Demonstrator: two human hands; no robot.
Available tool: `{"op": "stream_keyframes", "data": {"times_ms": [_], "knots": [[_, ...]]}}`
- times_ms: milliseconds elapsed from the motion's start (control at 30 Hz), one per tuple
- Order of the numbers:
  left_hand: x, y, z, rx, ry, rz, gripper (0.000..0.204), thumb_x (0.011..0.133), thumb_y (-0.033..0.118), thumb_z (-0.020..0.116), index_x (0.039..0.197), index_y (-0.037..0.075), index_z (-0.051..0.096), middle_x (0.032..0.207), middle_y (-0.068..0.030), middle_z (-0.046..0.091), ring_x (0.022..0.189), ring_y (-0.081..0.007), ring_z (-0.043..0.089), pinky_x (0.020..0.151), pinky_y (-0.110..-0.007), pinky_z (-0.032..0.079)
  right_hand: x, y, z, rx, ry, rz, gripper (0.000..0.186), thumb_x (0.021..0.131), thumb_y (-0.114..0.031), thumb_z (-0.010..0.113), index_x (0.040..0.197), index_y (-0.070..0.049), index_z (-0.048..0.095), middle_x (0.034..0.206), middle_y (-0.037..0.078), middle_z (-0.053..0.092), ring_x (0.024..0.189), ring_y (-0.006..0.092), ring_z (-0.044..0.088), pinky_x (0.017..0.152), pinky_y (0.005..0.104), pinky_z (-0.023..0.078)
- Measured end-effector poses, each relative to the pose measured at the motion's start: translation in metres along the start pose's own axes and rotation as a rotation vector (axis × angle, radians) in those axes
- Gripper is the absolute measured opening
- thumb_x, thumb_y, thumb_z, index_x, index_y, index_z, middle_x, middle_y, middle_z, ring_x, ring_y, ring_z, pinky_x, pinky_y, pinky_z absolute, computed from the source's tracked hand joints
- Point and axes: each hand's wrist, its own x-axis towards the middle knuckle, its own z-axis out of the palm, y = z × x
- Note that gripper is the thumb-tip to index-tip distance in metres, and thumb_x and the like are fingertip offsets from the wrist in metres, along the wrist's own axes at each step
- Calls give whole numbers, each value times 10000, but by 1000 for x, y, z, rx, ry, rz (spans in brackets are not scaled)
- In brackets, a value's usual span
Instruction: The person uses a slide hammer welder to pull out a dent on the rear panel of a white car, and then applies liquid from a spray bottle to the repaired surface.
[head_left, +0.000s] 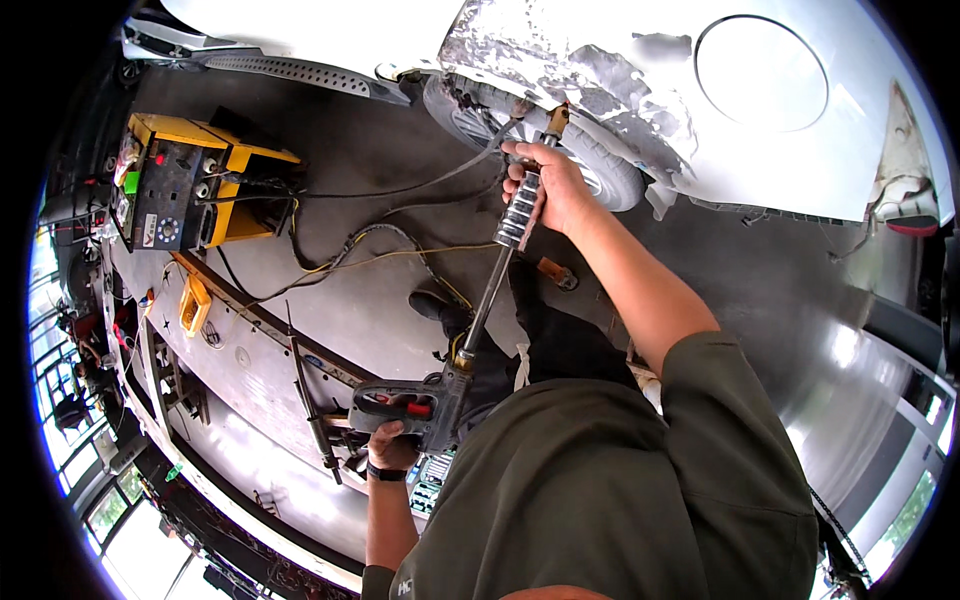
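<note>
Our left hand (392, 443) on the puller's grey grip (415, 408), right hand (548, 185) round its sliding weight (520, 212) toward one o'clock, tip at the car's sanded panel (560, 60).

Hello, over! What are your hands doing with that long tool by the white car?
Left hand shut on pistol handle. Right hand shut on sliding weight. Puller tip at sanded white panel. Cables on floor.

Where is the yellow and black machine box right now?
In the head view, the yellow and black machine box sits on the grey floor at upper left, cables trailing from it toward the white car's wheel.
</note>
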Motion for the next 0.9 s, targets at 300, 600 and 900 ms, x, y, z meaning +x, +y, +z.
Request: {"op": "stream_keyframes", "data": {"times_ms": [300, 600, 900], "knots": [[-25, 10, -29, 9, 79, -31, 675, 726, 182, 642, 1378, 37, 541, 1306, -134, 632, 1183, -324, 602, 1055, -497, 457, -104, 152, 24, 87, 123, 238, 134, 869, -154, 673, 911, -45, 607, 717, 81, 588, 592, 224, 608, 503, 350, 494], [-6, -3, -24, -31, 1, -15, 664, 726, 189, 656, 1358, 16, 550, 1312, -155, 629, 1200, -331, 596, 1087, -480, 440, -82, 122, 26, 2, 57, 214, 137, 879, -177, 677, 920, -69, 605, 739, 60, 572, 689, 217, 595, 697, 377, 532], [-1, 2, -5, -18, 27, -14, 646, 721, 198, 651, 1346, 51, 577, 1310, -153, 632, 1207, -333, 588, 1081, -503, 434, -76, 105, 38, -7, 68, 211, 130, 887, -146, 664, 846, -50, 586, 713, 78, 574, 621, 207, 594, 633, 359, 552]]}}
